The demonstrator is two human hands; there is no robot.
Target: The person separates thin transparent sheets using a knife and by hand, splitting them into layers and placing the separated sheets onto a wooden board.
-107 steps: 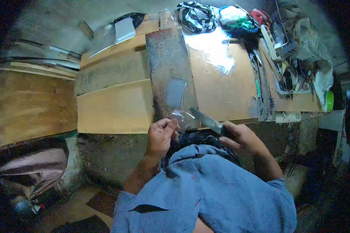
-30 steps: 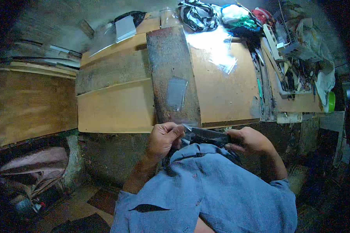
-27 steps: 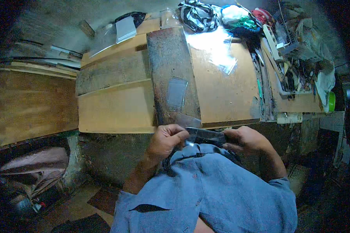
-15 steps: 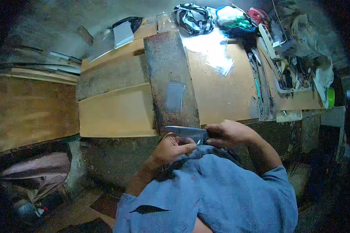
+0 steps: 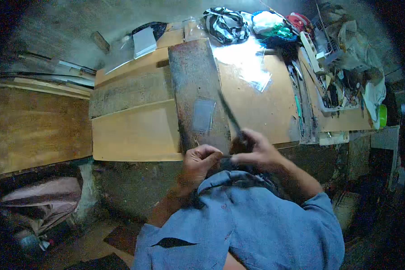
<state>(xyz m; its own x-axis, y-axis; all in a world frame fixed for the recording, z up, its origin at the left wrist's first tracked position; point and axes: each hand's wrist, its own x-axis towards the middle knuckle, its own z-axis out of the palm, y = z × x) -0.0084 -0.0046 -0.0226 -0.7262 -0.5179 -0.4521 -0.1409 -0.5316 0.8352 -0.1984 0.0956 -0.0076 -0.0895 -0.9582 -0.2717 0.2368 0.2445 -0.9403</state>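
My right hand (image 5: pixel 258 150) is closed around a knife (image 5: pixel 230 113). Its long dark blade, slightly blurred, points up and to the left over the dark board's right edge. My left hand (image 5: pixel 201 159) is pinched, thumb against fingers, close to my right fingertips at the bench's front edge. Something thin seems to lie between the two hands, too small and blurred to name. Beyond them, a small stack of clear plastic pieces (image 5: pixel 203 116) lies on the worn dark board (image 5: pixel 191 63).
Light wooden panels (image 5: pixel 139 135) flank the dark board. Loose clear pieces (image 5: pixel 258 83) lie under a bright glare. At right stands a white tray of tools (image 5: pixel 339 107); a black-and-white cloth bundle (image 5: pixel 226 26) sits at the back. White sheets (image 5: pixel 144 41) lie at back left.
The knife has swung from pointing left, across in front of my left hand, to pointing up and away. My right hand has turned with it; my left hand has risen slightly, still pinched.
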